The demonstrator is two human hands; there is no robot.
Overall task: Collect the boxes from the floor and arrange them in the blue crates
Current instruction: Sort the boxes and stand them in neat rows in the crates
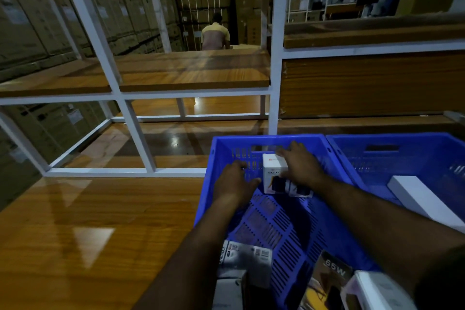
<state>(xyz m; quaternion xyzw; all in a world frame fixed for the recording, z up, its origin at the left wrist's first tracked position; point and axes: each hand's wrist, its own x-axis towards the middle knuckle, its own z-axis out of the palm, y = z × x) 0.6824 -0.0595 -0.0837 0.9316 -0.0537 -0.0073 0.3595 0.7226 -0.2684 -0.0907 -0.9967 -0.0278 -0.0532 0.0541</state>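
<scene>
Step in hand: seating a box (274, 173) at the far end of the left crate (289, 221).

Obs: Your right hand (300, 167) lies over the top of the box, fingers spread and curled down its far side; it holds the box. Your left hand (235, 184) is just beside the box on its left, fingers loosely extended, thumb toward the box, gripping nothing. Whether the thumb touches the box, I cannot tell. The box stands upright near the far wall of the crate, on or just above the slotted floor; contact not clear.

More boxes (245, 258) lie at the near end of this crate. A long white box (422, 199) lies in the right crate (392, 143).

How to do it well:
- Push the box square into the far corner, faces flush to the walls, so later boxes pack in rows.
- Use the left hand as a guide on the side face while the right lowers.
- Let go only once the base sits flat; an upright box on a slotted floor may tip.
- Keep printed faces one way for tidy stacking.
</scene>
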